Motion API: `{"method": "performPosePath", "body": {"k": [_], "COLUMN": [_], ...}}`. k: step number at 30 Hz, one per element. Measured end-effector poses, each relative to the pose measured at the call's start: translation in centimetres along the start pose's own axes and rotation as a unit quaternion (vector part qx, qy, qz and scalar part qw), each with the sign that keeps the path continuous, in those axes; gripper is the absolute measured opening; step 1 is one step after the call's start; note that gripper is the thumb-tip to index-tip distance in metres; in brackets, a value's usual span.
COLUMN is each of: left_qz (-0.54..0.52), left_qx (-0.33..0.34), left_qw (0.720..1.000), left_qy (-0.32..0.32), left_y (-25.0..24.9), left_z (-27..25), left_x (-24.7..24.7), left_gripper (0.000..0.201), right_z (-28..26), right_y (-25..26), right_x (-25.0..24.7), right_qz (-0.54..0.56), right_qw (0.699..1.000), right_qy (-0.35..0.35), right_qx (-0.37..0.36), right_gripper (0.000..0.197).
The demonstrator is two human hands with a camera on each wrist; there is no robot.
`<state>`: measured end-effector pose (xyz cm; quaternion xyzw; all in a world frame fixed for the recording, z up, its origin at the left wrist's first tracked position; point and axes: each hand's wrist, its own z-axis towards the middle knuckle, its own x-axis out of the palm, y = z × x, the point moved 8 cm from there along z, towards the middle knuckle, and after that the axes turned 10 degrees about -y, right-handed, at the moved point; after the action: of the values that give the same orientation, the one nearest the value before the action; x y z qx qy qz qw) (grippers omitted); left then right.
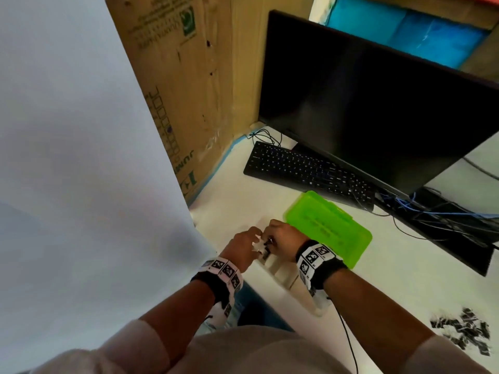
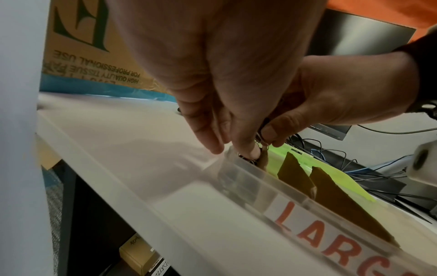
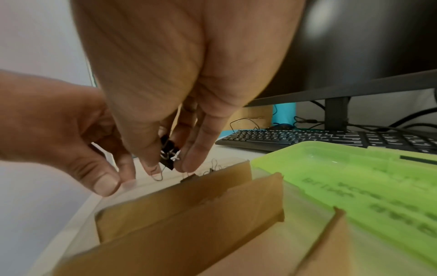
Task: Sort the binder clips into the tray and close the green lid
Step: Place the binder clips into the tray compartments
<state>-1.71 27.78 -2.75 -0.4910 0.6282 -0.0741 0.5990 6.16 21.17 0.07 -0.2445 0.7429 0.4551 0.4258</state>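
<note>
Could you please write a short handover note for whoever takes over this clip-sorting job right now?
Right hand: pinches a small black binder clip above the far end compartment of the tray.
Left hand: fingertips down at that same end compartment; whether it grips a clip cannot be told.
Tray: cardboard dividers, one compartment labelled LARGE.
Green lid: open, lying flat beyond the tray.
Done: some clips lie in the end compartment.
Left: the pile of clips on the desk to the right still needs sorting, then the lid needs closing.
</note>
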Motion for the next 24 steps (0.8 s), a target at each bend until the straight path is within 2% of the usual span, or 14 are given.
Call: {"method": "performPosePath", "body": {"k": [2, 5, 9, 14, 19, 24], "left_qz": [0.011, 0.036, 0.072, 0.069, 0.094, 0.102], "left_qx": [0.017, 0.04, 0.079, 0.135, 0.218, 0.267], "left_qw": [1.0, 0.999, 0.994, 0.988, 0.971, 0.956], "left_qy": [-0.001, 0.007, 0.008, -0.013, 0.004, 0.07], "left_y": [-0.1, -0.5, -1.6, -5.1, -11.6, -17.6], "left_z": [0.1, 0.2, 0.7, 1.1, 1.4, 0.3], "left_x": [-0.2, -0.2, -0.1, 1.1, 5.8, 12.5], "left_gripper": [0.046, 0.034, 0.033, 0.037, 0.041, 0.055], "right_z": [0.0, -0.4, -1.6, -5.0, -10.6, -18.4], "right_y": [0.3, 0.3, -0.7, -4.0, -9.1, -15.5], "right_x": [0.6, 0.9, -0.1, -1.9, -3.4, -4.6], "right_qz": [-0.009, -0.019, 0.009, 0.046, 0.049, 0.03], "right_qw": [1.0, 0.999, 1.0, 0.995, 0.987, 0.971], "right_qy": [0.018, 0.022, -0.023, -0.08, -0.111, -0.129], "right_qx": [-0.011, -0.016, -0.011, 0.039, 0.105, 0.198], "right_gripper": [0.029, 0.031, 0.029, 0.031, 0.026, 0.029]}}
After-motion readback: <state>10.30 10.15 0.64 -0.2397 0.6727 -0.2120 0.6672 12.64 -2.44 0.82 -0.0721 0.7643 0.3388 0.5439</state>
